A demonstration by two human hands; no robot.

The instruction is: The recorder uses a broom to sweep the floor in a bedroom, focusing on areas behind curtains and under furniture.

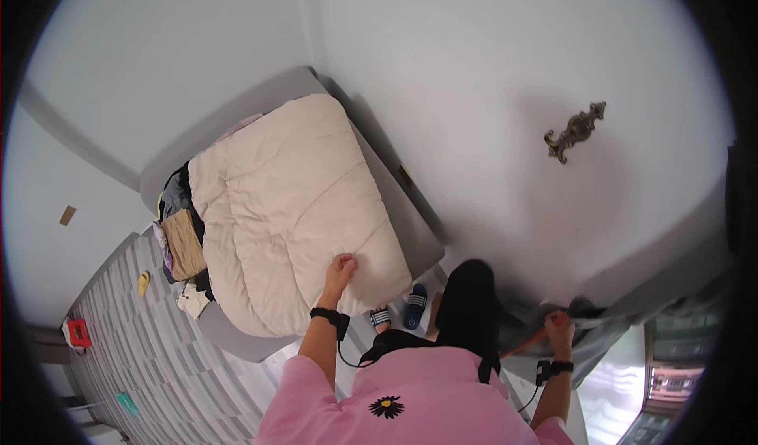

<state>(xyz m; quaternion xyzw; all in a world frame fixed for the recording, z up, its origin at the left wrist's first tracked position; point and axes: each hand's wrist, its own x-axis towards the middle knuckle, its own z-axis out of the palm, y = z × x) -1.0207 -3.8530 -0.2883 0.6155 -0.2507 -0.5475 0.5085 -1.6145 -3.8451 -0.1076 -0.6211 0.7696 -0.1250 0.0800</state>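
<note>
My left hand (342,268) is over the near part of a thick cream quilt (292,192), its fingers curled together and nothing visible in them. I cannot tell whether it touches the cloth. The quilt lies folded on a grey upholstered bed or sofa (407,216) against the wall. Off to the right, my right hand (559,328) is closed round an orange strap (530,342), beside a grey curtain (616,326). Part of the strap is hidden by my hand and body. Both wrists wear black bands with small devices and cables.
Folded clothes, including a tan garment (183,244), pile up left of the quilt. Blue slippers (415,306) are near my feet. A yellow slipper (143,283), a red container (79,333) and a green object (126,403) lie on the striped floor. A bronze hook (576,132) is on the wall.
</note>
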